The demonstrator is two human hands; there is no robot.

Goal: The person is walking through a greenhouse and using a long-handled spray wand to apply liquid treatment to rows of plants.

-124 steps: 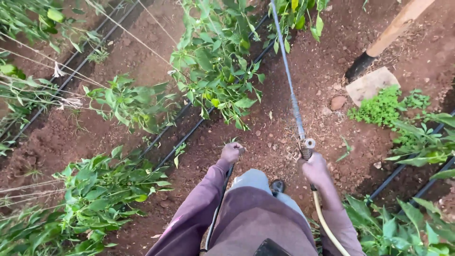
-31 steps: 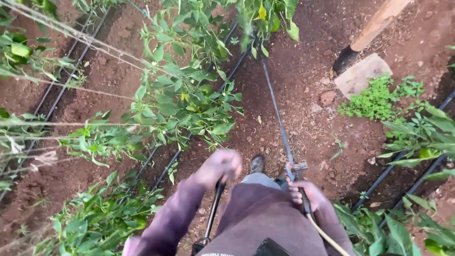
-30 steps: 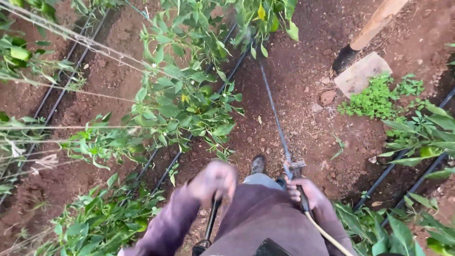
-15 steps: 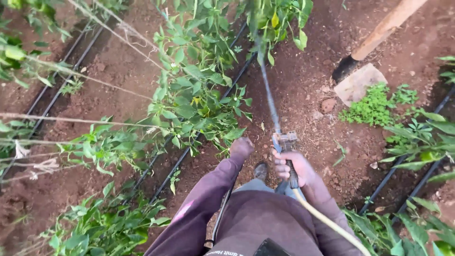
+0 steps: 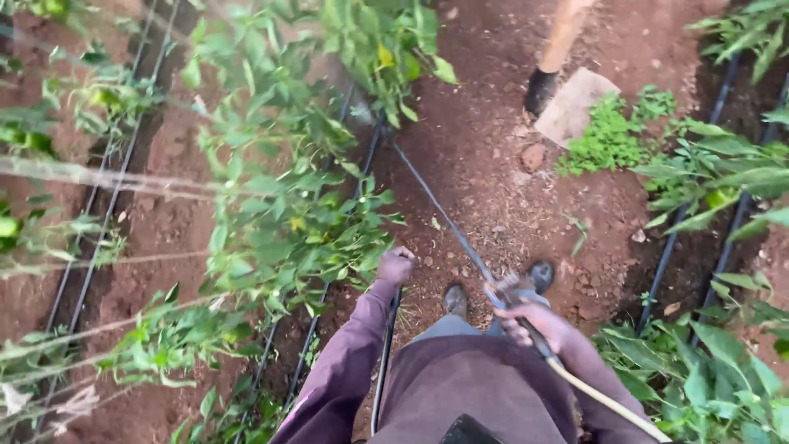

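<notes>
Here, right hand (image 5: pixel 534 325) gripping spray wand (image 5: pixel 460 238), left hand (image 5: pixel 395 267) fisted

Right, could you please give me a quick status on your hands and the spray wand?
Right hand gripping spray wand, tip among pepper plants. Left hand fisted by the leaves, empty. Drip lines alongside.

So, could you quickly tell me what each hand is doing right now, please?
Left hand: closed in a fist beside the green plants; whether it holds anything cannot be told.
Right hand: closed on the spray lance.
</notes>
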